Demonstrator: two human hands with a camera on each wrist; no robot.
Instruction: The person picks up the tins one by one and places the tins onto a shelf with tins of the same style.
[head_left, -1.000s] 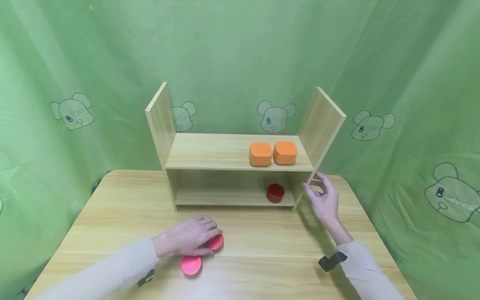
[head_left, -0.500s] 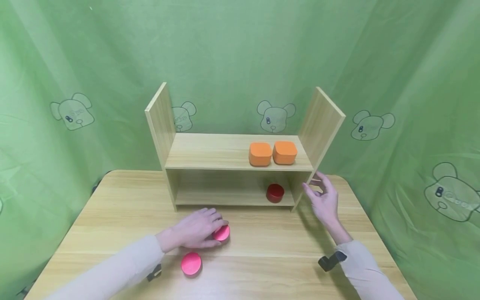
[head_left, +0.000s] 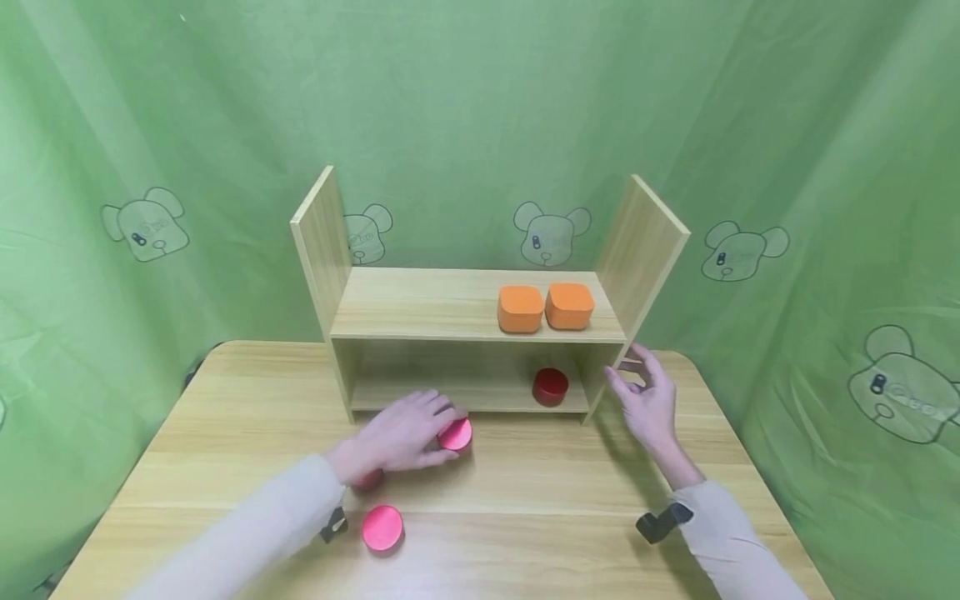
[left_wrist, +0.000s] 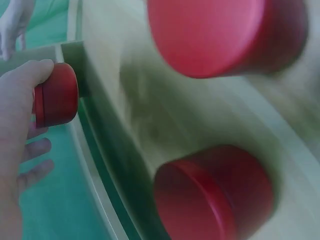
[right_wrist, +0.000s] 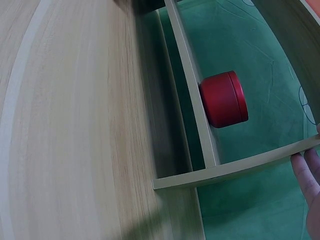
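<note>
My left hand [head_left: 408, 433] grips a round red tin [head_left: 455, 434] just in front of the shelf's lower board. In the left wrist view the thumb lies against this tin [left_wrist: 60, 95], with the fingers beneath. Another red tin [head_left: 382, 528] stands on the table, and a third [head_left: 369, 480] is partly hidden under my left wrist. My right hand [head_left: 648, 404] pinches the right side panel of the wooden shelf [head_left: 465, 337]; in the right wrist view its fingers [right_wrist: 306, 175] touch the panel's outer face.
One red tin [head_left: 551, 387] stands on the lower board, at the right. Two orange rounded blocks [head_left: 521, 308] sit side by side on the upper board. Tall side panels [head_left: 318, 250] flank the shelf. A green curtain [head_left: 480, 125] hangs behind the table [head_left: 525, 533].
My left hand has carried the red tin forward and slightly right, toward the shelf. A tin under the wrist has come into view. My right hand has stayed on the panel.
</note>
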